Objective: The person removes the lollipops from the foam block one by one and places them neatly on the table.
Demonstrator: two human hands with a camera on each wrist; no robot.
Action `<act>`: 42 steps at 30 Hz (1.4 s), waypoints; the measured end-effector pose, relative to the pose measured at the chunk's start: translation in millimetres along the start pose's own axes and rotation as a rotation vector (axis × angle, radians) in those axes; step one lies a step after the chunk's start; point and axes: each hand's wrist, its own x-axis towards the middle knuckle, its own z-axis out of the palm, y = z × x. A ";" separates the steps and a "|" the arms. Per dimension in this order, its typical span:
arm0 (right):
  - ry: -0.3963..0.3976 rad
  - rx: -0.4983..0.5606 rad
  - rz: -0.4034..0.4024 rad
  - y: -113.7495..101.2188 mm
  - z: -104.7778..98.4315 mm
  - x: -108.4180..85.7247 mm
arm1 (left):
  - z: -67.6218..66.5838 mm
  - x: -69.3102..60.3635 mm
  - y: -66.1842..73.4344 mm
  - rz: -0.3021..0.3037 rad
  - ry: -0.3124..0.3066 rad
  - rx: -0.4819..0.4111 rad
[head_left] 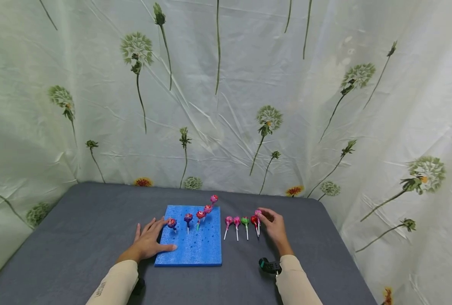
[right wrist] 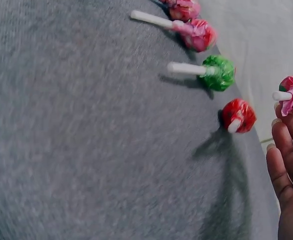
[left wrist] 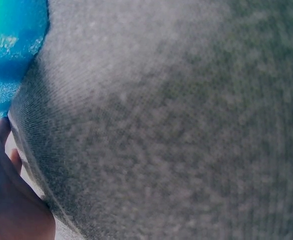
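My right hand [head_left: 273,228] pinches a pink lollipop [head_left: 258,212] between thumb and fingers, its white stick pointing down. In the right wrist view this pink lollipop [right wrist: 289,96] is above the table, apart from a red lollipop [right wrist: 238,115] lying below it. My left hand [head_left: 148,242] rests with spread fingers on the left edge of a blue foam board [head_left: 207,254], thumb on its top. Several lollipops stand in the board by their sticks: a purple-and-red one [head_left: 171,223], a purple one [head_left: 188,217], a red one [head_left: 200,214] and pink ones [head_left: 207,209] running toward the back right corner.
Between the board and my right hand, a green lollipop [head_left: 245,220] and two pink lollipops [head_left: 229,220] lie in a row on the grey table [head_left: 241,275]. Small holes dot the board. A flower-printed curtain [head_left: 226,127] hangs behind the table.
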 end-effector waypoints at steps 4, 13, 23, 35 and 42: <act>0.025 -0.001 0.004 23.9 2.0 6.8 | -2.0 -0.6 -0.8 -0.007 -0.006 -0.002; 0.068 -0.036 -0.020 40.3 -2.0 8.4 | -3.2 -2.2 2.3 -0.002 -0.003 -0.004; 0.060 -0.086 0.058 46.8 -4.4 12.2 | -2.8 -2.1 2.7 0.009 0.010 -0.009; 0.042 -0.145 0.092 52.3 -4.8 13.1 | -2.6 -2.2 3.1 -0.001 0.000 -0.009; 0.070 -0.131 0.097 53.8 -2.8 12.0 | -2.6 -2.5 0.6 0.004 0.000 -0.012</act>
